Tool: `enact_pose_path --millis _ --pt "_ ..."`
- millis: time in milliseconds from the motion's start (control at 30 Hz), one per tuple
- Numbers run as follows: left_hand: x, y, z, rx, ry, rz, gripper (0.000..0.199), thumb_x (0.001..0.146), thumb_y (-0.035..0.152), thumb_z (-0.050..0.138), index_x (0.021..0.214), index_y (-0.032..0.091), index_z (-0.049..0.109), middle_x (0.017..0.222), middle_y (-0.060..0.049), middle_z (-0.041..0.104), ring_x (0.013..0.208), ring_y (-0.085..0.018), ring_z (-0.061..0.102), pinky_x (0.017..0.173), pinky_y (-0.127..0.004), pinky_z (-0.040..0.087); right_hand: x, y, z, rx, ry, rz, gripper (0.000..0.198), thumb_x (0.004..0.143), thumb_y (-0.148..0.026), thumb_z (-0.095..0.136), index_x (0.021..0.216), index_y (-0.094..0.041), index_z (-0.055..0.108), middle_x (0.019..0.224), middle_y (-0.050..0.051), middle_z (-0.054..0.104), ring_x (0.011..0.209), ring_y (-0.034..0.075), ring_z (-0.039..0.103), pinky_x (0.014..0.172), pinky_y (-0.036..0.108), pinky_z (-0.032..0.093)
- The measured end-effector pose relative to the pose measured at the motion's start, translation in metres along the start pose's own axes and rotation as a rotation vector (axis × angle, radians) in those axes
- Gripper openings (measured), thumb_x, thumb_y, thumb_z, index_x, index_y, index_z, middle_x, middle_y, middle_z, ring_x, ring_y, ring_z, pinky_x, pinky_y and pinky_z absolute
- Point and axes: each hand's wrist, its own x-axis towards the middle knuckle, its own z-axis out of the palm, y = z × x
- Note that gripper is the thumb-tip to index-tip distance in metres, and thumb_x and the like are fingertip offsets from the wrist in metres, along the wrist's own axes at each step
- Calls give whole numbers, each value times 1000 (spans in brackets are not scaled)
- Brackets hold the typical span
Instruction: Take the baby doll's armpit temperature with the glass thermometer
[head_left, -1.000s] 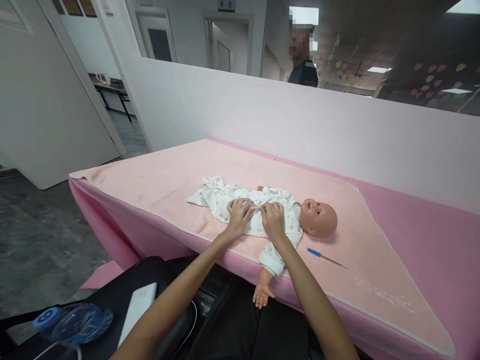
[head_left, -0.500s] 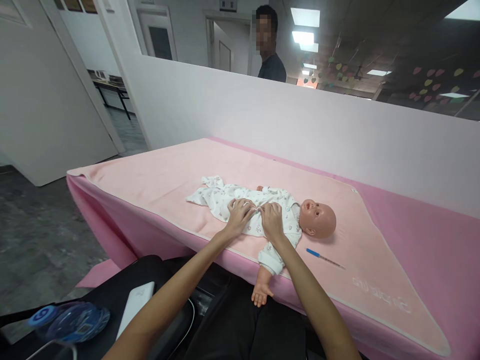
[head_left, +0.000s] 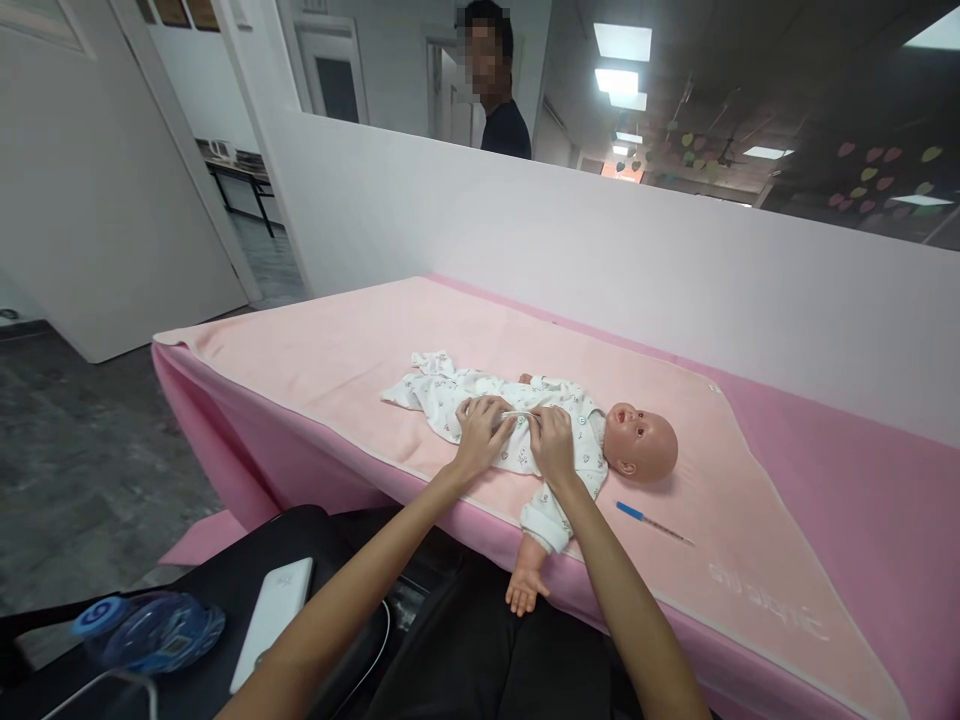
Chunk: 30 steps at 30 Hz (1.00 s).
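A baby doll point(head_left: 645, 442) lies on its back with its head to the right, dressed in a white patterned bodysuit point(head_left: 426, 398). At the middle of its front, my left hand point(head_left: 481, 432) pinches the cloth edge with bent fingers. My right hand point(head_left: 553, 440) grips the same edge a little closer to the doll's chest. A white strip of the bodysuit's edge is stretched between the two hands; its fastening is too small to make out. One doll arm point(head_left: 528, 575) hangs over the table's front edge, below my right wrist. A thin stick with a blue end point(head_left: 631, 511) lies near the head.
A pale pink mat point(head_left: 315, 360) covers the pink-draped table point(head_left: 847, 440). A low white wall point(head_left: 600, 240) borders the back, with a person point(head_left: 504, 125) beyond it. On a black chair at lower left are a water bottle point(head_left: 161, 632) and a white power bank point(head_left: 274, 615).
My hands have drawn slightly apart along the bodysuit's front, and the edge between them is straighter. The view has shifted a little; the person behind the wall has moved left.
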Motion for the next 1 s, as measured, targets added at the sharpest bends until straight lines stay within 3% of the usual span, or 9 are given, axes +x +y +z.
enact_pose_path --millis 167,333,433,633,800,900,1000 --pt "0 -1 -6 -19 33 61 21 84 38 45 75 21 54 98 -3 60 98 -20 48 92 -40 24 -2 -2 -2 48 77 33 11 87 -19 42 80 -20 49 75 2 61 73 15 54 86 33 38" --pt "0 -2 -8 -115 -81 122 24 83 39 42 71 20 52 76 -2 59 83 -18 51 86 -37 32 -1 -3 -6 11 104 116 12 84 -21 44 74 -20 50 71 2 60 72 17 52 77 32 40" --pt "1 -4 -8 -110 -65 20 25 81 41 42 66 21 48 71 -2 56 77 -18 51 82 -35 35 -1 -3 -6 -30 85 151 12 82 -20 45 72 -20 51 69 2 60 71 17 51 75 31 38" --pt "5 -7 -6 70 137 -216 30 78 36 47 55 21 37 58 0 50 68 -18 48 76 -34 36 -1 -1 -5 -117 71 198 14 83 -18 43 76 -19 55 73 3 61 75 18 49 77 31 35" --pt "3 -3 -5 131 126 -196 16 79 36 49 74 21 48 79 -4 60 83 -22 49 79 -38 34 -1 2 -3 -248 64 216 15 84 -19 43 77 -18 56 74 4 58 76 19 46 75 32 33" --pt "0 -1 -3 116 112 -175 26 79 38 49 96 19 48 98 -8 59 96 -26 47 86 -41 31 -1 3 -2 -288 63 204 15 84 -20 43 78 -18 57 75 5 56 77 19 45 74 33 32" --pt "-1 -2 -1 82 81 -176 33 79 40 50 104 18 46 102 -9 58 101 -27 45 90 -43 28 -2 3 -2 -305 52 215 18 86 -21 41 78 -18 57 75 6 54 78 20 44 74 34 32"
